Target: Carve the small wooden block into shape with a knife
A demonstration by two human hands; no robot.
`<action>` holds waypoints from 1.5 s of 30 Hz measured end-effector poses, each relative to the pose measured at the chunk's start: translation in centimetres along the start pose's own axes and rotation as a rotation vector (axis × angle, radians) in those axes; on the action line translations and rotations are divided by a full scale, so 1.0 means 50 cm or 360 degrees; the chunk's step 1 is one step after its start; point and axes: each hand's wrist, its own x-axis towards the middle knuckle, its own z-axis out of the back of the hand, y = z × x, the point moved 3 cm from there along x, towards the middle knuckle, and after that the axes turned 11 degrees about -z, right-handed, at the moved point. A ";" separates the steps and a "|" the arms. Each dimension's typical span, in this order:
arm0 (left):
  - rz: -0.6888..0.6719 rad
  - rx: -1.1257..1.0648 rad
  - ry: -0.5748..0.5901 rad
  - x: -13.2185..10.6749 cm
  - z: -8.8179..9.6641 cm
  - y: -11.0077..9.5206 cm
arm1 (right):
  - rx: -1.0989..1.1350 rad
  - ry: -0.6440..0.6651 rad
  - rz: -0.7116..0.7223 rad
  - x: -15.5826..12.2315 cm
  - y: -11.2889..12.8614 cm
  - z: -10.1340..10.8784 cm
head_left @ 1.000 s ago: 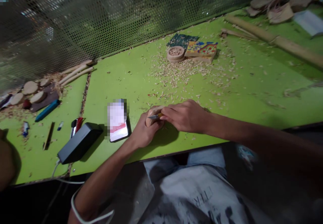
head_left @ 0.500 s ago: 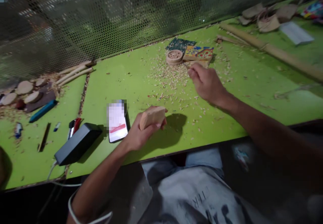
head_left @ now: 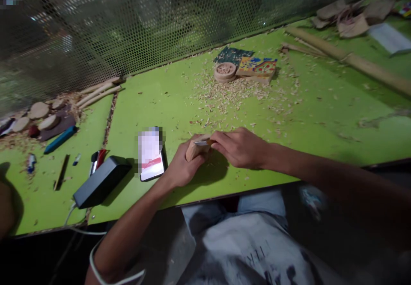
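My left hand (head_left: pixel 181 169) grips a small pale wooden block (head_left: pixel 195 147) just above the green table (head_left: pixel 154 101), near its front edge. My right hand (head_left: pixel 239 147) holds a small knife, and the thin metal blade (head_left: pixel 201 143) lies against the block's top edge. Both hands meet at the block. Light wood shavings (head_left: pixel 224 92) are scattered on the table beyond them.
A phone (head_left: pixel 150 154) and a black box (head_left: pixel 101 181) with a white cable lie left of my hands. A round carved wooden piece (head_left: pixel 224 71) and a painted block (head_left: pixel 257 67) sit at the back. Wooden discs (head_left: pixel 38 110), sticks, pens and a long bamboo pole (head_left: pixel 353 60) lie at the sides. Wire mesh (head_left: pixel 128 24) walls the far edge.
My right hand came back from the shavings near the painted block to the wooden block, and it now presses a blade on it. The left hand lowered the block slightly.
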 end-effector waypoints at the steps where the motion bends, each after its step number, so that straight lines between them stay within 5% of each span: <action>1: -0.0006 0.0020 0.0011 0.001 -0.001 -0.001 | -0.0006 0.0009 0.0004 0.000 0.001 -0.001; 15: -0.0203 0.0166 0.0092 0.005 -0.006 -0.010 | -0.0247 -0.0173 0.0200 -0.005 0.017 -0.005; 26: 0.0007 -0.0142 0.0136 0.004 -0.001 -0.018 | -0.0215 -0.0109 0.0113 0.001 0.007 0.006; 30: 0.0250 -0.0391 0.0129 -0.006 0.005 -0.019 | -0.0202 -0.0075 -0.0213 0.021 -0.072 0.019; 34: 0.0329 -0.0541 0.0196 -0.017 0.001 -0.023 | -0.0194 -0.0342 -0.0687 0.032 -0.163 0.058; 45: 0.0307 -0.0245 0.0027 -0.005 0.009 0.006 | 0.0008 -0.0228 0.0086 0.005 -0.021 0.020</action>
